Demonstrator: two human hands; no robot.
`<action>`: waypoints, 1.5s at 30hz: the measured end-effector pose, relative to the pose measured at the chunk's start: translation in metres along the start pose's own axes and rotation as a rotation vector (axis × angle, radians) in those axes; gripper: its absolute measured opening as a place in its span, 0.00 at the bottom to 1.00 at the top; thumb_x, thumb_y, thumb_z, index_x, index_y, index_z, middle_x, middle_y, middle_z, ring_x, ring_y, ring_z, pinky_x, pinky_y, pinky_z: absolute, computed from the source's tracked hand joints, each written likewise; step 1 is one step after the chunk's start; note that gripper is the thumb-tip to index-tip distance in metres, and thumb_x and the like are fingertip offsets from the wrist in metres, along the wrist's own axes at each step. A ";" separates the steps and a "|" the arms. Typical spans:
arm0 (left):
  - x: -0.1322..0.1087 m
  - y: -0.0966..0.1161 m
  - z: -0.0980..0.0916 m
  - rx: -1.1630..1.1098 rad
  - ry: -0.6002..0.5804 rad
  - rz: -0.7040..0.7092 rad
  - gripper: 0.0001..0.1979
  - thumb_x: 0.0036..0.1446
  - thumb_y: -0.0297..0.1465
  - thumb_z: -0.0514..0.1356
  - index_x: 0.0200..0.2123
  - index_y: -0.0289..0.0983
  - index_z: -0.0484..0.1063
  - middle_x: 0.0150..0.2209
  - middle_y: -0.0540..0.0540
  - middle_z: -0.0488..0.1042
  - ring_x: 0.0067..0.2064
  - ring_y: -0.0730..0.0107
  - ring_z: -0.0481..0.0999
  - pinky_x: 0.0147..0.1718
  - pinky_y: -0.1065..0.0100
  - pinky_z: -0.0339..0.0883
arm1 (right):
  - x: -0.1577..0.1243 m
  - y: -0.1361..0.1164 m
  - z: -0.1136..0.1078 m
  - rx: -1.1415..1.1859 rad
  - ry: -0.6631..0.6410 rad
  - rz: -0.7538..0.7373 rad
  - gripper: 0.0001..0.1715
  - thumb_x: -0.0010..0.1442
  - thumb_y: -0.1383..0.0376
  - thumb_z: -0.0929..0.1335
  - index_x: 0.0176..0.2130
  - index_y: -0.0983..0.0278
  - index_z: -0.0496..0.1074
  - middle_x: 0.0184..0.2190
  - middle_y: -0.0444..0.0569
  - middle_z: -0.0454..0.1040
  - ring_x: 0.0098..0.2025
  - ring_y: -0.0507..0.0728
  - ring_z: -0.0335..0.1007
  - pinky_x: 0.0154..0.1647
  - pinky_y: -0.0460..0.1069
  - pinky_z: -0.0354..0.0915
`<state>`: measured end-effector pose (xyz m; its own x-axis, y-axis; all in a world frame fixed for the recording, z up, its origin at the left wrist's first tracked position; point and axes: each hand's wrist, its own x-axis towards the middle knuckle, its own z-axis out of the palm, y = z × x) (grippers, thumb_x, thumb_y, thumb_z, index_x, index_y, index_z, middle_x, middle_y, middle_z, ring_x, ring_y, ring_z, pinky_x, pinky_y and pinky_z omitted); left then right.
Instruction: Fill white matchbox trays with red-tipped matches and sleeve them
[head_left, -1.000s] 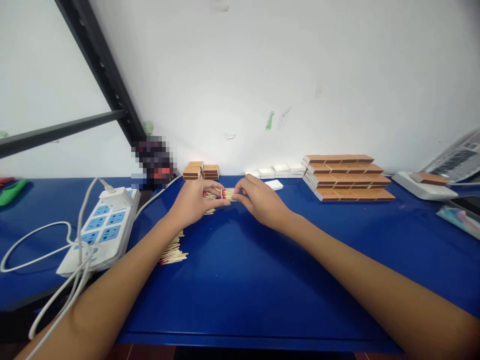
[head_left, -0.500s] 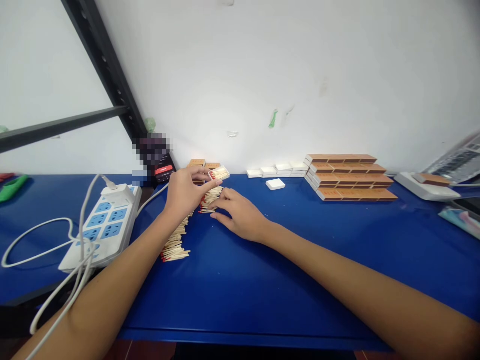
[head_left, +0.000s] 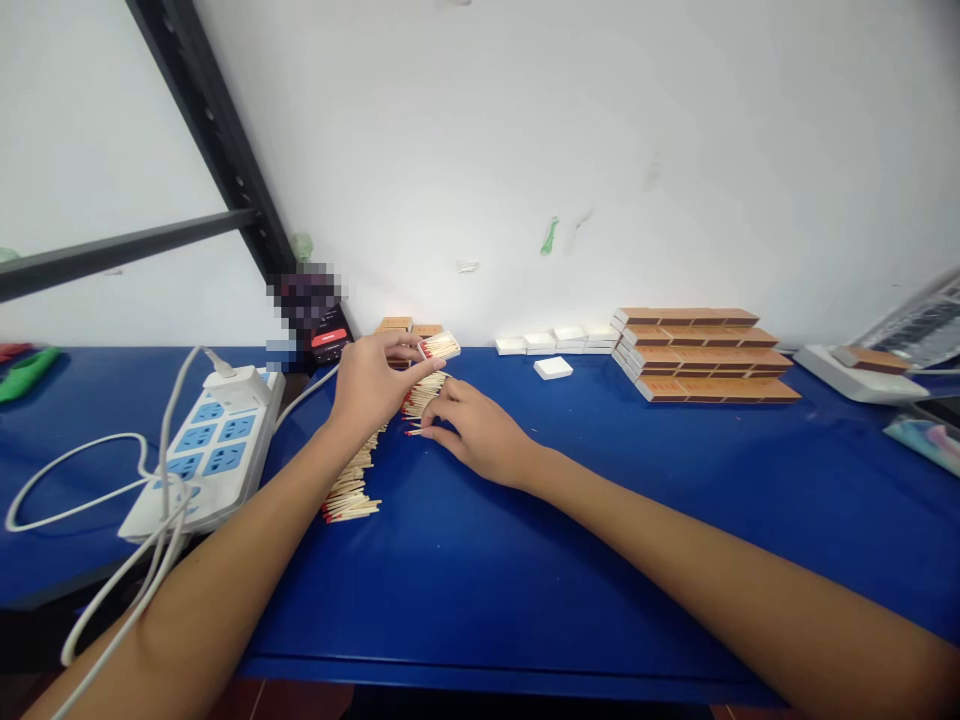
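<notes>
One blue table (head_left: 585,570) runs along a pale, scuffed wall (head_left: 420,140), with a black metal post (head_left: 206,120) slanting up at ten to eleven o'clock from the right hand (head_left: 472,430), the clock's centre here. At twelve, the left hand (head_left: 379,375) is clamped, thumb against fingers, on an open box (head_left: 442,346) of red-tipped matches, held above the table; the right pinches loose matches (head_left: 414,432), how many I cannot tell. The hands are near each other, apparently apart. A white power strip (head_left: 217,460) lies at nine, a heap of matches (head_left: 352,490) at eight, partly covered by the left forearm. Small brown boxes (head_left: 396,324) behind the left hand are mostly hidden. A phone (head_left: 330,340) at ten is half lost in blocky blur. White boxes (head_left: 555,342) line the wall between one and two; stepped brown boxes (head_left: 709,360) stand between two and three. At three, a clear bag (head_left: 919,320) is cut off by the edge.
</notes>
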<state>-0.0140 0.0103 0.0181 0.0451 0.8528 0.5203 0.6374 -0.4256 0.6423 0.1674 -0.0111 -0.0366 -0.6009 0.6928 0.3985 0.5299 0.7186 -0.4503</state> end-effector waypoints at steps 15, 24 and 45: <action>-0.001 -0.005 0.000 0.062 -0.096 0.024 0.16 0.54 0.43 0.75 0.39 0.40 0.82 0.35 0.48 0.86 0.43 0.55 0.87 0.45 0.60 0.76 | -0.010 -0.001 -0.021 -0.093 -0.105 0.110 0.07 0.72 0.63 0.70 0.41 0.65 0.74 0.43 0.51 0.71 0.46 0.59 0.68 0.48 0.53 0.64; 0.000 -0.005 0.000 0.101 -0.111 0.035 0.19 0.53 0.48 0.74 0.40 0.41 0.82 0.37 0.46 0.87 0.45 0.51 0.87 0.49 0.58 0.76 | -0.008 0.000 -0.020 -0.065 -0.116 0.097 0.04 0.71 0.65 0.70 0.42 0.64 0.75 0.43 0.50 0.70 0.45 0.58 0.68 0.45 0.52 0.64; -0.009 0.006 0.007 -0.006 -0.349 0.100 0.19 0.52 0.46 0.75 0.42 0.43 0.83 0.38 0.47 0.87 0.43 0.54 0.87 0.46 0.60 0.76 | -0.010 0.028 -0.057 -0.275 0.160 0.150 0.04 0.73 0.66 0.67 0.44 0.63 0.72 0.46 0.52 0.70 0.43 0.58 0.68 0.43 0.52 0.63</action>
<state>-0.0051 0.0026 0.0136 0.3672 0.8584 0.3582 0.6118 -0.5130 0.6022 0.2223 0.0049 -0.0078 -0.4148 0.7766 0.4742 0.7592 0.5827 -0.2901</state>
